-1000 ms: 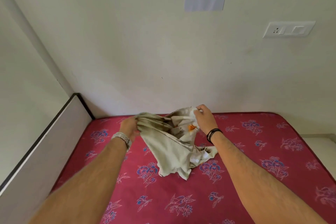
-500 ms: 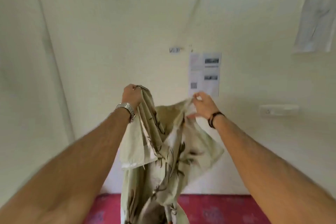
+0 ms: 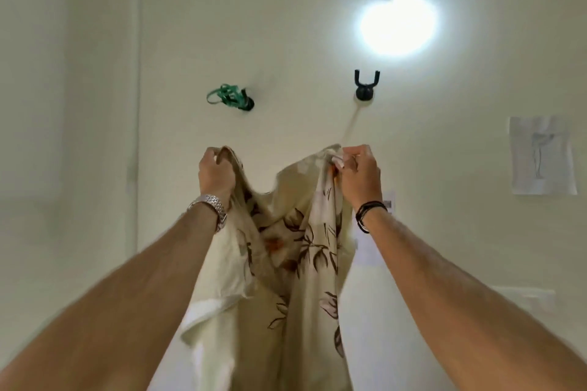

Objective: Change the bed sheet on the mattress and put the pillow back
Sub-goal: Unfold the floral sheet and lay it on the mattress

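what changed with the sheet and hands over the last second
Both hands raised the floral bed sheet off the red mattress to overhead height, so it now hangs unfurled in front of the wall. The mattress has dropped out of view. Unchanged: the left hand and right hand each still grip a top edge.

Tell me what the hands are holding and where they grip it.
Both hands, left hand and right hand, grip the floral bed sheet by its bunched top edge.

bare wall (image 3: 286, 25) beyond; black hook (image 3: 366, 86) above sheet (image 3: 295, 263).
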Motion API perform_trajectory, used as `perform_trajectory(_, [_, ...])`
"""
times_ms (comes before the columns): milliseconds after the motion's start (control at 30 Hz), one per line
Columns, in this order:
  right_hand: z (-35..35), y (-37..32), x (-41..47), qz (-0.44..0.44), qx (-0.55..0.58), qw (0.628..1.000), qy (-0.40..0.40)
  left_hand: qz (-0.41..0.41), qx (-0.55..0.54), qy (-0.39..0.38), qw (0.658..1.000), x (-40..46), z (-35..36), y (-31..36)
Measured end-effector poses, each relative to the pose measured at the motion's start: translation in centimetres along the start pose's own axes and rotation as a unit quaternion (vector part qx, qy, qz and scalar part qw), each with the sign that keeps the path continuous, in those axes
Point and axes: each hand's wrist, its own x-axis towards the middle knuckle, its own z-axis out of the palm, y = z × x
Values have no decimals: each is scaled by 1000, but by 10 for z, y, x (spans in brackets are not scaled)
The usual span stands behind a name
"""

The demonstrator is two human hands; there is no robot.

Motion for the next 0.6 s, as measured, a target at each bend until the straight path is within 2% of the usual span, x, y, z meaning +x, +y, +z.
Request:
perform_trajectory(100, [0, 6, -9, -24, -52, 998, -38, 35, 130, -147, 980, -7, 6, -8])
perform_trajectory(133, [-2, 9, -11, -12, -67, 996, -52, 49, 147, -133, 979, -9, 4, -9])
perform_trajectory(233, [-11, 7, -6, -28, -60, 997, -27, 29, 75, 61, 995, 7, -12, 10])
perform_trajectory(267, [-11, 3, -4, -45, -54, 997, -16, 23, 62, 84, 994, 15, -19, 13])
perform_trajectory(300, [-9, 1, -2, -56, -60, 997, -15, 24, 73, 56, 995, 21, -23, 12])
perform_trajectory(333, [-5, 2, -2, -63, -90, 993, -32, 29, 107, -3, 994, 21, -24, 9])
perform_trajectory(400, [6, 17, -12, -48, -190, 973, -119, 13, 162, -118, 980, 11, -21, -13])
perform_trajectory(433, [12, 30, -20, -20, -220, 959, -176, -11, 162, -150, 975, 3, -18, -27])
perform_trajectory(467, [17, 44, -30, 20, -246, 940, -233, -38, 144, -164, 975, -6, -16, -40])
perform_trajectory(533, [24, 66, -57, 74, -337, 879, -329, -91, 101, -181, 974, -29, -10, -62])
perform_trajectory(567, [29, 73, -73, 75, -376, 854, -351, -116, 79, -188, 972, -39, -8, -72])
perform_trajectory(600, [33, 77, -92, 67, -381, 853, -350, -140, 67, -196, 968, -49, -5, -81])
